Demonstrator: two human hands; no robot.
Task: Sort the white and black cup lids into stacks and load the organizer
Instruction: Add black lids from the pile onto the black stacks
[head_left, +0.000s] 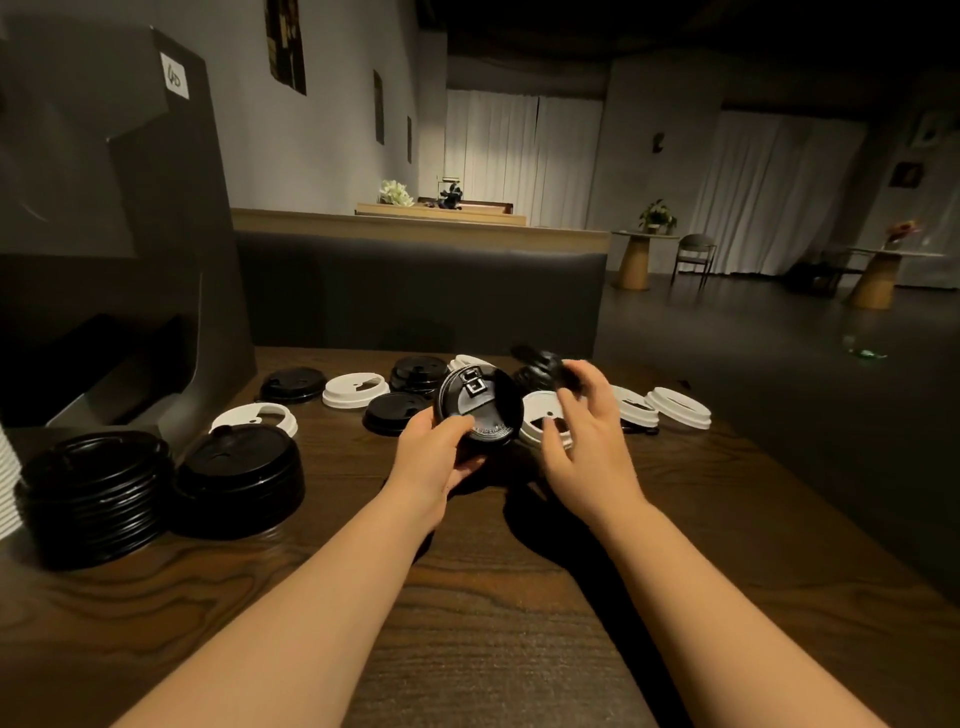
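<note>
The black lid (479, 410) is held tilted above the table (467, 649), near its middle, with the left hand (434, 449) pinching the near rim between thumb and fingers. The lid is judged light, thin and somewhat flexible, with a smooth surface; hold it at the rim, not the domed top. The right hand (584, 431) hovers just beside it with its grip slack and empty, above a white lid (543, 421). Loose white and black lids lie scattered beyond. Two black stacks (161, 486) stand to the left, near the dark organizer (104, 218).
</note>
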